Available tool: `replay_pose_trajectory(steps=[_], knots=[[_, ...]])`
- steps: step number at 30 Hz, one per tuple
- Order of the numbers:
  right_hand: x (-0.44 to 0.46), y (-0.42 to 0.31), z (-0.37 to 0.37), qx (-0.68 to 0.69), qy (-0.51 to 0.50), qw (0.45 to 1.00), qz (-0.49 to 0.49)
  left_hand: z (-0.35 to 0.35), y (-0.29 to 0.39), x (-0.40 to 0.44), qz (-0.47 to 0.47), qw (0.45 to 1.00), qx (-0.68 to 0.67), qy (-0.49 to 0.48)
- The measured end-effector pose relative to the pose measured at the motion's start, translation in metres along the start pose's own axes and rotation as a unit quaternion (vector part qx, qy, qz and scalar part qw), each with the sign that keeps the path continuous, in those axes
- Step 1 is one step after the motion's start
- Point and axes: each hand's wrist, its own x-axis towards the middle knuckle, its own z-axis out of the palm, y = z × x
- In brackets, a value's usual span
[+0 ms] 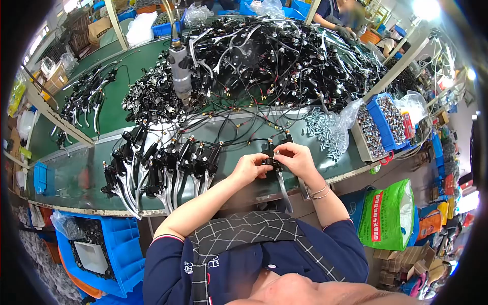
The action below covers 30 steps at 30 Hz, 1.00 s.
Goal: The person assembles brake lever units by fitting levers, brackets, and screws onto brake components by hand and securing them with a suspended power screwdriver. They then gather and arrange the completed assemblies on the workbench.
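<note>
In front of my body a brake lever with a black housing and a silver blade (284,189) points toward me. My left hand (250,169) grips the black housing from the left, its fingers closed. From the right, my right hand (296,161) pinches a small silver piece at the top of that housing; it looks like a bolt, but its kind is hard to make out. A second silver lever blade (304,189) shows just below my right wrist. Several finished-looking brake levers (165,170) lie in a row to the left of my hands.
A large heap of black levers with cables (269,58) covers the far bench. A pile of small clamps (150,96) lies beside a hanging power driver (181,73). Loose bolts (325,132) and a blue bin (389,122) stand right. Another person's gloved hand (345,33) is behind.
</note>
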Motion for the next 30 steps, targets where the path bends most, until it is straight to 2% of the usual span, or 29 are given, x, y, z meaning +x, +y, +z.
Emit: replay_pose_trajectory(steps=[4,8,12,16,23,26,29,30], knots=[[0.0,-0.01,-0.002,-0.027,-0.004,1.0,-0.005,-0.004,0.032,-0.01,-0.016,0.994,0.11,0.015],[0.008,-0.004,0.017,0.086,-0.031,0.996,0.015,-0.035,0.057,-0.015,-0.041,0.971,0.236,0.006],[0.008,0.002,0.033,0.105,-0.046,0.992,0.048,-0.044,0.061,-0.02,-0.051,0.974,0.217,0.036],[0.013,-0.004,0.029,0.201,-0.023,0.978,0.051,-0.039,0.057,-0.021,-0.084,0.986,0.135,0.054],[0.017,-0.004,0.027,0.088,-0.045,0.995,0.027,-0.034,0.051,-0.026,-0.039,0.989,0.117,0.083],[0.02,-0.015,0.025,-0.008,-0.04,0.999,-0.035,-0.034,0.044,-0.024,-0.039,0.988,0.121,0.09],[0.025,-0.019,0.013,-0.161,-0.048,0.963,-0.21,-0.03,0.039,-0.024,-0.04,0.986,0.114,0.11],[0.027,-0.024,0.008,-0.191,-0.057,0.958,-0.208,-0.029,0.038,-0.024,-0.036,0.986,0.114,0.118]])
